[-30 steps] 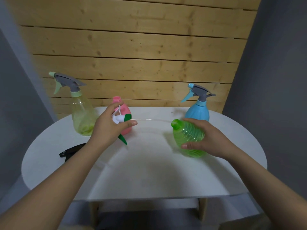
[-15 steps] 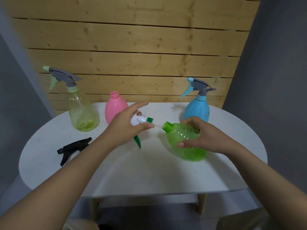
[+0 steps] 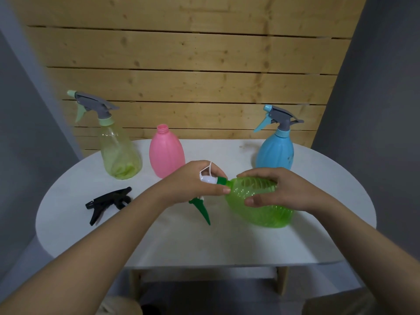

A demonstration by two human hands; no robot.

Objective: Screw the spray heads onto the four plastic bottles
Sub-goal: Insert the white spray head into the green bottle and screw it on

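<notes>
Green bottle [image 3: 261, 205]: ribbed, translucent, tilted neck-left above the desk [image 3: 181, 242]; no legible label. Right hand [image 3: 281, 189] fingers wrapped closed over its shoulder. White-and-green spray head [image 3: 210, 178]: collar at the bottle's neck, trigger pointing down; left hand [image 3: 195, 180] fingers pinched shut around it. Pink bottle [image 3: 166, 153]: upright, uncapped. Yellow bottle [image 3: 119, 153], blue bottle [image 3: 275, 153]: heads fitted. Black spray head [image 3: 106, 202]: lying loose, left.
</notes>
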